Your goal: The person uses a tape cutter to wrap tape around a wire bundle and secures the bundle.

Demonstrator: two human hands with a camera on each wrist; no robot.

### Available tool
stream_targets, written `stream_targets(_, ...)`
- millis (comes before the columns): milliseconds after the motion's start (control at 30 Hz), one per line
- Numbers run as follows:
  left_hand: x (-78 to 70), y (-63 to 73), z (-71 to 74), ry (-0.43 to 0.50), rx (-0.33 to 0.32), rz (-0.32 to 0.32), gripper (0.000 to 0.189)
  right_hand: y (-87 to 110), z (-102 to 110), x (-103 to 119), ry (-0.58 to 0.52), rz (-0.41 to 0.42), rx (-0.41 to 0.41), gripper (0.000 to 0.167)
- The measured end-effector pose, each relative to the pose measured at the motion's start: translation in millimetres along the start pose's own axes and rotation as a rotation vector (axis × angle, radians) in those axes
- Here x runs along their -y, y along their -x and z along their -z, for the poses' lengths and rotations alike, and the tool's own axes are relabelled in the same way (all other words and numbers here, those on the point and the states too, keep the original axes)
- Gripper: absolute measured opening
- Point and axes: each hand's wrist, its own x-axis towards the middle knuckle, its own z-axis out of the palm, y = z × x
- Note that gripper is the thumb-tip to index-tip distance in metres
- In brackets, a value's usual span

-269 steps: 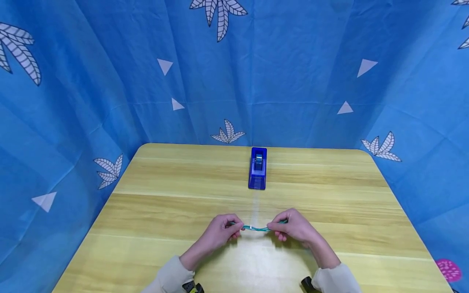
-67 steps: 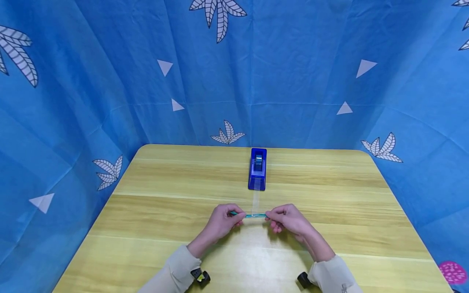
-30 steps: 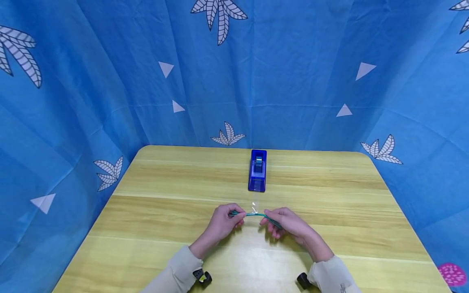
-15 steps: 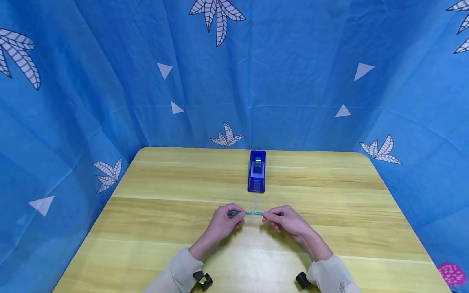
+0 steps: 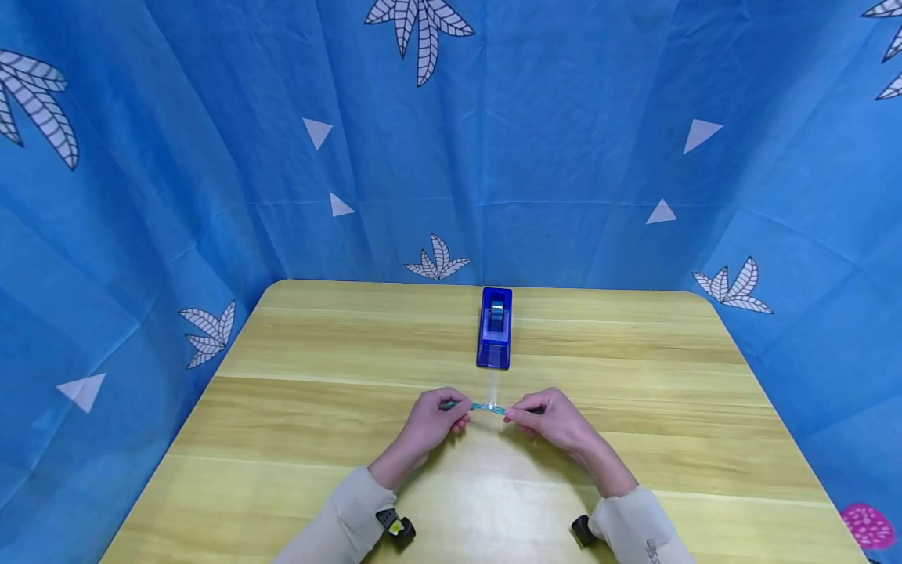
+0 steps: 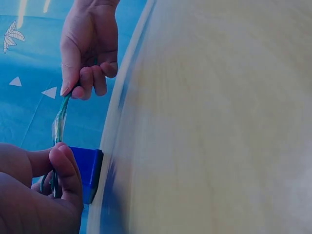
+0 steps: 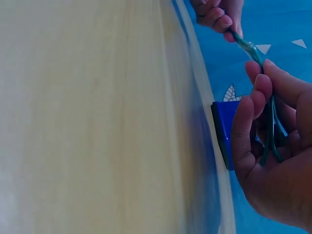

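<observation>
Patterned blue curtain (image 5: 578,149) is hanging behind a wooden table (image 5: 282,439), and from where I am standing a blue tape dispenser (image 5: 494,333) is resting near the far edge, in line with the hands. Status, as judged: the work is standing part-way. Done: clear tape (image 6: 58,127) is clinging about the middle of a bundle of green wires (image 7: 271,119), which is spanning the gap between both hands. Left: the tape strip (image 5: 492,388) is running from the bundle back to the dispenser, so it is not yet being parted; the tape is also looking wrinkled and loose along one side. The number of turns is not showing. Position: the bundle is lying crosswise in front of the dispenser and, judging by the shadows, is being held above the table top. The left hand (image 5: 431,417) is pinching one end between thumb and fingers, just beside the taped section. The right hand (image 5: 561,423) is pinching the other end likewise, with loose wire tails spreading apart inside its curled fingers, over the palm. Neither hand is touching the dispenser, which is standing apart beyond them.
</observation>
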Motion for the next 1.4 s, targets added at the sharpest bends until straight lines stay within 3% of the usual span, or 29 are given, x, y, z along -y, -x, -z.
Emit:
stream_targets(300, -3.7, -3.2, -1.7, -0.012, -0.039, -0.059, 0.011, -1.6, 2, -1, -0.050, -0.092, -0.063, 0.033)
stream_targets(533, -4.6, -2.3, -1.2, -0.034, -0.048, -0.109, 0.011, -2.8, 4, -2, -0.083, -0.110, 0.007, 0.033)
stream_targets(833, -3.7, -2.6, 1.3, -0.053, -0.049, -0.141, 0.012, -1.5, 8, -5, -0.096, -0.097, 0.034, 0.033)
stream_targets(1000, -2.3, -4.6, 0.4, -0.030, -0.044, -0.107, 0.012, -3.6, 10, -6, -0.093, -0.067, -0.033, 0.023)
stream_targets(1400, -10.4, -18.5, 5.9, 0.013, -0.011, -0.009, 0.014, -7.1, 7, 0, 0.115, 0.022, -0.170, 0.011)
